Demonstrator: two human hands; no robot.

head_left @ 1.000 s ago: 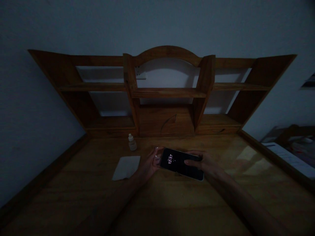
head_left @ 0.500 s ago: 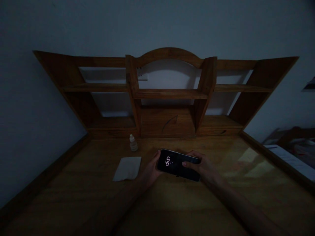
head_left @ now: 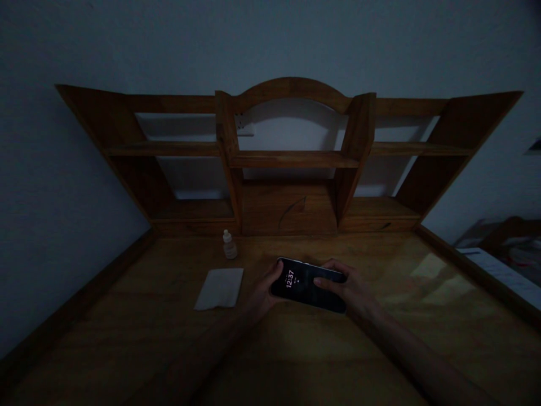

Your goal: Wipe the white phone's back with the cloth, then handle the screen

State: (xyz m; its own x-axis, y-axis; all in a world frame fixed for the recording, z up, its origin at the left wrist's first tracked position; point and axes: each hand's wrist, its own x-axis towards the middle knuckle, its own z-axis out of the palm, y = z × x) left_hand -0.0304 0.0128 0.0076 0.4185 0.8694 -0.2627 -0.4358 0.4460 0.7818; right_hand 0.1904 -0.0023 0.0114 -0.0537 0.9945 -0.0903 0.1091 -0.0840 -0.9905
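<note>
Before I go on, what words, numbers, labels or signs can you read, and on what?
"12:37": on the phone, the digits turned sideways.
Small marks beside the digits: too small to read.
Bottle: nothing readable.
White sheet at far right: faint marks, too small to read.

Just right of the white paper (head_left: 218,288), the left hand (head_left: 266,288) is bare, its slim left forearm (head_left: 228,334) fading into shadow, while farther right of that paper the right hand (head_left: 351,288) and slender, tapering right forearm (head_left: 406,339) are bare.
</note>
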